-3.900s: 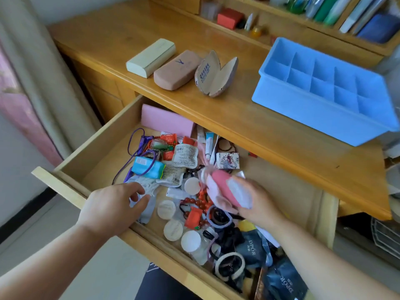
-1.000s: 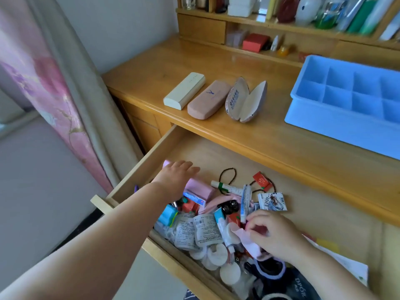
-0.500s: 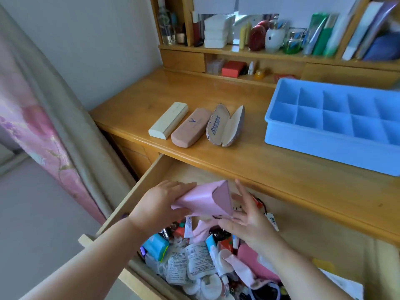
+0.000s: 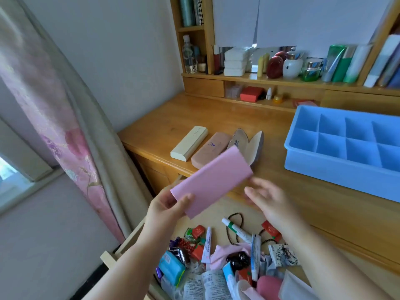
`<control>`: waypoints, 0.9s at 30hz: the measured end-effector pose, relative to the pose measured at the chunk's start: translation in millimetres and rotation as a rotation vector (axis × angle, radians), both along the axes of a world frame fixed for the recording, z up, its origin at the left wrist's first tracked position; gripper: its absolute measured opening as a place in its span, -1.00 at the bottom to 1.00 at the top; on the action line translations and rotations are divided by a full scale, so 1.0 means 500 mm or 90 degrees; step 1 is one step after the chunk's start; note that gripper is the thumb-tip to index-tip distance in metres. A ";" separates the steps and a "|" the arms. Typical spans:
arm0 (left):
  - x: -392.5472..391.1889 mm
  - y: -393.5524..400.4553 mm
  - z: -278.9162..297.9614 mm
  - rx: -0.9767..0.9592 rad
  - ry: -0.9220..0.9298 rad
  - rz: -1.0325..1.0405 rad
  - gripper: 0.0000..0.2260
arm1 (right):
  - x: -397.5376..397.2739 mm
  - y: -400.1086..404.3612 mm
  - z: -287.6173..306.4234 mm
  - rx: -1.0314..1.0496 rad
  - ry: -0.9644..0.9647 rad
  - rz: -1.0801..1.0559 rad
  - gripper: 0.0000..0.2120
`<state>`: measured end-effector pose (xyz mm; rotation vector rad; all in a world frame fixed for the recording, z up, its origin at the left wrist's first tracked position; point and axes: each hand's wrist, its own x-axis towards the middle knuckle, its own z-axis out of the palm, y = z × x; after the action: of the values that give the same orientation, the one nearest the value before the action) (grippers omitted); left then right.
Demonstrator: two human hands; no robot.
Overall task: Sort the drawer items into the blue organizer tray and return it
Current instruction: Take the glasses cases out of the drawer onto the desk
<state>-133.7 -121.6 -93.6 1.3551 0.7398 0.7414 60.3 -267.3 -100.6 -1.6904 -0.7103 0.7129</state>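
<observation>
Looking down first at the open drawer (image 4: 218,211), I see it crowded at the near end: a blue packet (image 4: 172,266), white sachets with printed labels (image 4: 204,283), a white tube with a green band (image 4: 236,229), red wrapped pieces (image 4: 198,231), black hair ties (image 4: 234,218) and a pink rounded thing (image 4: 267,286) at the bottom edge.

Just above that clutter, my left hand (image 4: 166,210) grips the lower corner of a flat pink case (image 4: 213,182), thumb across its front face, fingers behind it. The case is held up in the air, tilted, its far end rising toward the desk. My right hand (image 4: 268,199) hangs beside the case's right edge, fingers loose and spread, holding nothing; it looks a little blurred, and I cannot tell whether a fingertip touches the case.

Beyond the hands, on the wooden desk top (image 4: 303,198), three glasses cases lie side by side: a cream one (image 4: 189,142), a dusty-pink one (image 4: 211,149) and an open brown one (image 4: 253,144), partly hidden behind the held case.

Further right, the blue organizer tray (image 4: 324,167) sits on the desk, its visible compartments bare, well apart from the drawer.

At the back, the shelf (image 4: 281,81) carries jars, bottles, a small red box (image 4: 252,94) and stacked white packs (image 4: 236,61). A pink floral curtain (image 4: 65,137) hangs at the left.
</observation>
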 end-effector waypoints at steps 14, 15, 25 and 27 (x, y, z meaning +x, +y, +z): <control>0.240 0.301 0.019 0.225 0.333 0.170 -0.78 | 0.078 -0.073 -0.075 -0.146 -0.583 -0.020 -0.63; 0.240 0.296 0.015 0.232 0.331 0.146 -0.71 | 0.077 -0.076 -0.077 -0.140 -0.597 -0.015 -0.64; 0.068 -0.072 -0.104 0.524 0.226 -0.081 -0.84 | -0.034 -0.228 -0.134 -0.125 -0.691 0.143 -0.90; 0.058 -0.163 -0.141 0.453 0.308 -0.294 -0.85 | -0.048 -0.286 -0.175 -0.257 -0.556 0.124 -0.80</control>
<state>-105.0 -202.9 -164.3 2.3089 0.5022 0.2975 36.5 -410.2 -188.0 -2.3446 -1.4174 0.2143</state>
